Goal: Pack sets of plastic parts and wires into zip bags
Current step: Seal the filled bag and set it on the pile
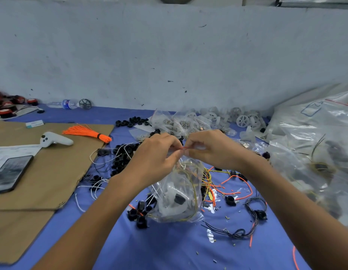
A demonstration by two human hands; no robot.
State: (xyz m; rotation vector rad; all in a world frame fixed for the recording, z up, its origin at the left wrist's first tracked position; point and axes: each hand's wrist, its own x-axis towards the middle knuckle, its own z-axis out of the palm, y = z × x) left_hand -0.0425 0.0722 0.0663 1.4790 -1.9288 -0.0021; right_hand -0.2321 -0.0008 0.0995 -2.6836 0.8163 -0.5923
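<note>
Forearms stretch in over the blue tablecloth. The left hand and right hand both pinch the red-striped mouth of the zip bag, which hangs between them at table centre. Best to slide that pinch evenly along the seal, with the wires tucked clear. Inside are yellow wires, a black plastic part and a white piece.

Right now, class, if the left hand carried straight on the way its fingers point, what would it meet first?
Probably the right hand: the left hand points across the pinched top of the zip bag, and the two almost meet there; depth is unclear.
</note>
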